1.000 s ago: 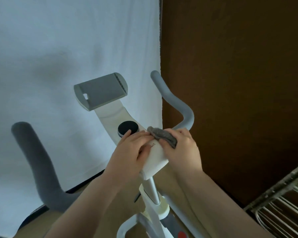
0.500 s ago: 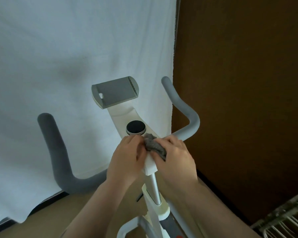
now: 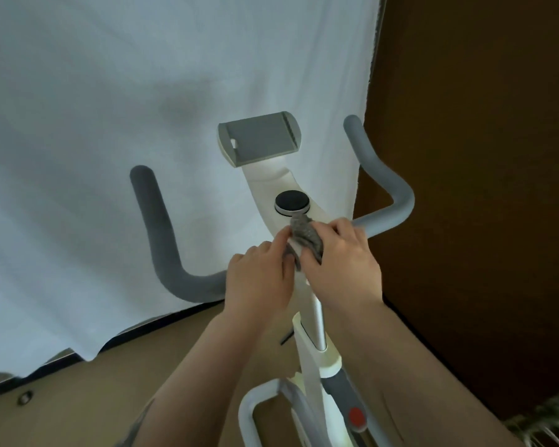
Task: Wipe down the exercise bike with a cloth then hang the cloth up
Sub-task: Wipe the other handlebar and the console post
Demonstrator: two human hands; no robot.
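The right hand (image 3: 341, 266) is closed around a gray cloth (image 3: 305, 240). Its grip is tight, with the fingers curled over the top of the cloth and pressing it down. The left hand (image 3: 259, 279) is right beside it. Its fingertips (image 3: 279, 245) pinch the left edge of the same cloth, so both hands have hold of it and they almost touch.

The cloth is bunched up. It sits on the white middle part of the exercise bike (image 3: 271, 185), where the two handlebars meet. The far end of the cloth reaches just up to a round black knob (image 3: 291, 202) and seems to touch its near edge.

Past the knob, the white part goes up to a flat gray holder (image 3: 260, 140), which is tilted. The left handlebar (image 3: 162, 240) is dark gray and curves up on the left side. The right handlebar (image 3: 381, 182) is lighter gray and curves up on the right; its near end goes in under the right hand.

Below the hands, a shiny metal post (image 3: 317, 321) goes down into the white frame. Lower still there is a small red spot (image 3: 355, 416) on a gray piece.

Behind the bike hangs a big white sheet (image 3: 110, 108). To the right is a dark brown wall (image 3: 481, 156). The floor (image 3: 94, 398) is tan.
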